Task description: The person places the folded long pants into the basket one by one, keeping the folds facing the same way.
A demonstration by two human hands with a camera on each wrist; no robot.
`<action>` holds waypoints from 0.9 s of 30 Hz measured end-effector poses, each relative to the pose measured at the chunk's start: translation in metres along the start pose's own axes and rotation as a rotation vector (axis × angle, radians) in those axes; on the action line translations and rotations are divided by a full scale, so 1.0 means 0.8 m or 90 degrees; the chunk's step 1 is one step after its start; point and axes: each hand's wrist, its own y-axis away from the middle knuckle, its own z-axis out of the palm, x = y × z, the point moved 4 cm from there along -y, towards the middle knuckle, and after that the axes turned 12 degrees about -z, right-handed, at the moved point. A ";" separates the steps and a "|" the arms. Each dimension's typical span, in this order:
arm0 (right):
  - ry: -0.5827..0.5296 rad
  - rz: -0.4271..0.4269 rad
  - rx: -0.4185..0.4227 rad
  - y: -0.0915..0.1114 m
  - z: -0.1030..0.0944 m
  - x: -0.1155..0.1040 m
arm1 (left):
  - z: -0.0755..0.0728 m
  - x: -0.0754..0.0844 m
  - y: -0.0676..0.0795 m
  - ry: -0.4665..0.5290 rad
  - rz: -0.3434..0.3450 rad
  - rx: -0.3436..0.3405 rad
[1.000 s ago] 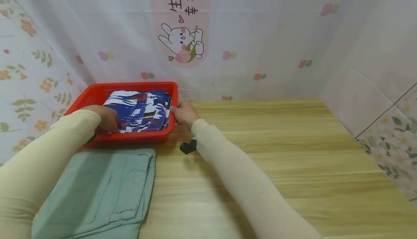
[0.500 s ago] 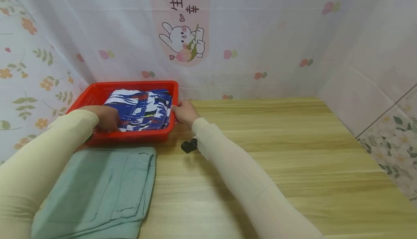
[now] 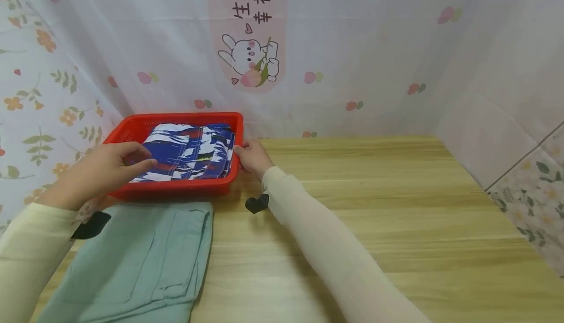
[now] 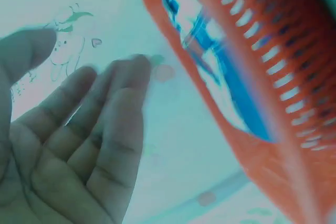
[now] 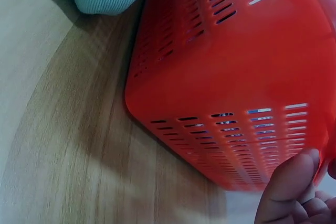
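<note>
A red plastic basket [image 3: 211,184] with slotted walls stands at the back left of the table. Inside it lies a folded blue and white patterned cloth [image 3: 189,149]. My right hand [image 3: 254,157] grips the basket's right rim, and the right wrist view shows its fingers [image 5: 290,182] at that rim. Over the basket's front left corner, my left hand [image 3: 110,166] is raised with loosely bent fingers and holds nothing. The left wrist view shows that palm [image 4: 68,166] apart from the basket. In front of the basket lies a folded pale green garment [image 3: 136,259].
The wooden table [image 3: 352,225] extends to the right of the basket. A white printed curtain [image 3: 352,44] hangs right behind the table and basket, and a floral one [image 3: 44,103] closes off the left side.
My left hand has come up out of the basket and moved back to the left, leaving the patterned cloth inside. The right hand has stayed on the rim.
</note>
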 end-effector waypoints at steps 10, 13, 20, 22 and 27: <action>0.022 -0.001 -0.015 0.005 -0.010 0.013 | 0.059 -0.103 0.078 -0.007 -0.078 -0.064; -0.007 0.014 -0.017 0.010 -0.014 0.020 | 0.081 -0.134 0.088 -0.053 -0.087 -0.158; 0.060 -0.009 -0.049 0.035 -0.021 0.022 | 0.101 -0.166 0.098 -0.059 -0.132 -0.233; 0.114 -0.027 -0.068 0.044 -0.023 0.022 | 0.101 -0.168 0.097 -0.042 -0.139 -0.240; 0.176 -0.058 -0.102 0.068 -0.024 0.021 | 0.104 -0.180 0.094 0.005 -0.169 -0.256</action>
